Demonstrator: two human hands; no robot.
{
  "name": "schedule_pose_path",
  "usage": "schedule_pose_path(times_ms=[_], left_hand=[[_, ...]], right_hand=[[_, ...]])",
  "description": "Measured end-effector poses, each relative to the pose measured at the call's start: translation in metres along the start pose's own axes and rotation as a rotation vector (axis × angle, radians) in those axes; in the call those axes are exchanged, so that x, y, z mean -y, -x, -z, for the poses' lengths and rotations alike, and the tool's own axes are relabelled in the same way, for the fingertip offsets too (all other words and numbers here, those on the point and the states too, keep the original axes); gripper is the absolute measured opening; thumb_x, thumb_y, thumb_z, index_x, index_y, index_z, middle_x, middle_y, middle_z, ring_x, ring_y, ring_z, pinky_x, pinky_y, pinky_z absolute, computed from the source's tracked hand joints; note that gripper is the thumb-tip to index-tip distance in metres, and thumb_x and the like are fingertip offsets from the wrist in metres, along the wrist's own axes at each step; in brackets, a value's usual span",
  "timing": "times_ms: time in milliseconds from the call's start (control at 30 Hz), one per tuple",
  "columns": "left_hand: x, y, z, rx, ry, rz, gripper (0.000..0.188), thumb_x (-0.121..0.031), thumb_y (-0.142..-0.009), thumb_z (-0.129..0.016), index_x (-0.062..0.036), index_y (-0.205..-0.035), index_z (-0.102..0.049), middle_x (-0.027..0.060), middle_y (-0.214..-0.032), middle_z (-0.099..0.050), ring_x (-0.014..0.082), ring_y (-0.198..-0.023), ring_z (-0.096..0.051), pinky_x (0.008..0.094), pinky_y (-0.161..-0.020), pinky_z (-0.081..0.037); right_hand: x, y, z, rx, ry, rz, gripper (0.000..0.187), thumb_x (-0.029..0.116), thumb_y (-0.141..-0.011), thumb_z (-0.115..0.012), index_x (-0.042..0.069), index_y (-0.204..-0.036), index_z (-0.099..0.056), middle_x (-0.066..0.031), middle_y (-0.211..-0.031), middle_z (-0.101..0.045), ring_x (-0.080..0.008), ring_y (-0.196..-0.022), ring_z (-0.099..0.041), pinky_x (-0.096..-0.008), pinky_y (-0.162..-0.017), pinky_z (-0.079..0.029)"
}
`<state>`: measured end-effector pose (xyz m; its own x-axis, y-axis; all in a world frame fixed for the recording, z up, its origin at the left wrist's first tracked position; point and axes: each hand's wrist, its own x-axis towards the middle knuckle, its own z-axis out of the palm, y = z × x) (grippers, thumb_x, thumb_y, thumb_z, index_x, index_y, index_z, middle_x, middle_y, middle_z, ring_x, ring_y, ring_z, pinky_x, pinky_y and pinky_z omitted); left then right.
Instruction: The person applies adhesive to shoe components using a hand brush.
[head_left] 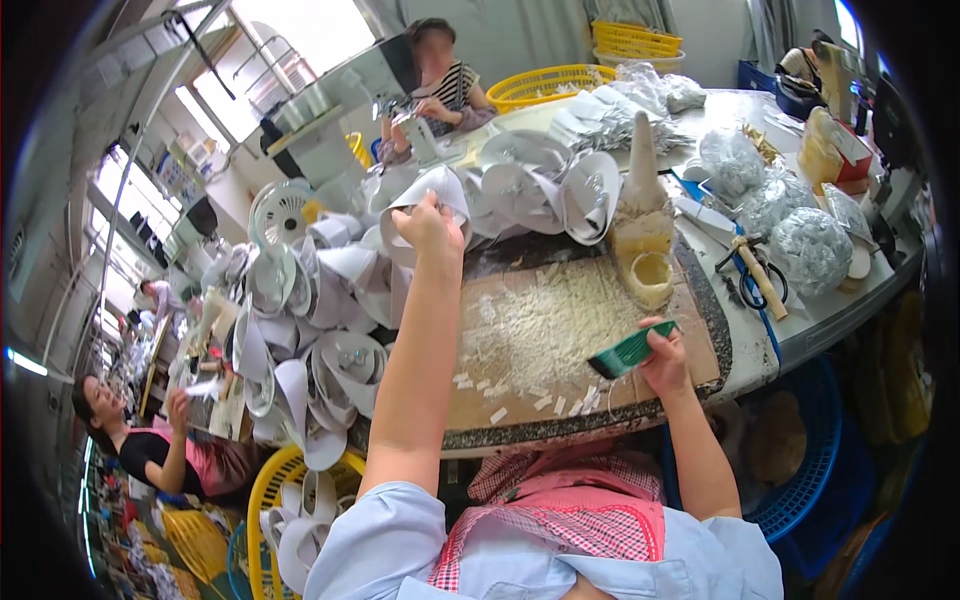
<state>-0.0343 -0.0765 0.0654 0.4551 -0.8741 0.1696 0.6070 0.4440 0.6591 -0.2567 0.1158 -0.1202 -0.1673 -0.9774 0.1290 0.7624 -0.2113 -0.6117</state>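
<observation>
My left arm stretches far forward over the table. The fingers of my left hand are closed on a white shoe upper, a curved piece at the edge of a large pile. Below and to the right, my right hand grips a flat green tool with a dark end, tilted over the near edge of a brown board. Crumbly pale bits cover much of this board, with small white strips near its front. A pot crusted with pale yellow glue stands at its far right corner.
More white uppers heap up at left. Scissors, a wooden-handled hammer and wrapped plastic balls lie right. A yellow basket and a blue basket flank me below. Other people work across the table and at left.
</observation>
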Motion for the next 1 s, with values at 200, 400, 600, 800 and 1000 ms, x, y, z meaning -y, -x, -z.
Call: schedule_pose_path(times_ms=[200, 400, 600, 800, 1000], left_hand=[[0.05, -0.037, 0.0, 0.101, -0.15, -0.082, 0.06, 0.014, -0.072, -0.046, -0.0005, -0.124, -0.02, 0.0115, -0.094, -0.047, 0.0131, -0.066, -0.051, 0.0234, -0.046, -0.035], [0.075, -0.062, -0.019, -0.003, -0.286, -0.089, 0.052, 0.015, -0.07, -0.041, 0.006, -0.119, -0.025, 0.0171, -0.11, -0.042, 0.0216, -0.094, -0.052, 0.0314, -0.082, -0.043], [0.059, -0.029, -0.034, 0.038, -0.22, 0.104, 0.037, 0.017, -0.066, -0.042, 0.0065, -0.099, -0.03, 0.0138, -0.089, -0.042, 0.0148, -0.066, -0.048, 0.0316, -0.065, -0.043], [0.065, -0.041, -0.02, 0.039, -0.109, 0.135, 0.044, 0.016, -0.068, -0.041, 0.0035, -0.108, -0.029, 0.0142, -0.091, -0.047, 0.0221, -0.081, -0.052, 0.031, -0.068, -0.044], [0.046, -0.034, -0.02, 0.116, 0.1, 0.47, 0.029, 0.007, -0.075, -0.045, 0.0077, -0.104, -0.041, 0.0164, -0.095, -0.052, 0.0228, -0.084, -0.055, 0.032, -0.076, -0.046]], right_hand=[[0.002, 0.001, -0.005, 0.048, -0.071, -0.044, 0.017, 0.005, -0.076, -0.054, -0.002, -0.092, -0.053, -0.006, -0.073, -0.058, -0.0113, -0.059, -0.056, -0.0207, -0.052, -0.045], [0.0, -0.005, -0.007, 0.076, -0.136, -0.035, 0.017, 0.004, -0.076, -0.054, -0.004, -0.091, -0.052, -0.0087, -0.074, -0.058, -0.0141, -0.065, -0.058, -0.0247, -0.06, -0.048], [0.0, -0.005, 0.001, 0.047, -0.136, -0.035, 0.018, 0.004, -0.076, -0.054, -0.004, -0.092, -0.052, -0.0087, -0.076, -0.058, -0.0144, -0.066, -0.059, -0.026, -0.062, -0.048], [0.001, -0.003, -0.003, 0.043, -0.145, -0.032, 0.017, 0.004, -0.077, -0.053, -0.003, -0.092, -0.051, -0.0086, -0.076, -0.058, -0.0145, -0.067, -0.059, -0.0264, -0.064, -0.048], [0.002, -0.006, -0.002, 0.039, -0.143, -0.029, 0.017, 0.004, -0.077, -0.052, -0.003, -0.093, -0.051, -0.0084, -0.077, -0.058, -0.015, -0.068, -0.059, -0.0265, -0.065, -0.048]])
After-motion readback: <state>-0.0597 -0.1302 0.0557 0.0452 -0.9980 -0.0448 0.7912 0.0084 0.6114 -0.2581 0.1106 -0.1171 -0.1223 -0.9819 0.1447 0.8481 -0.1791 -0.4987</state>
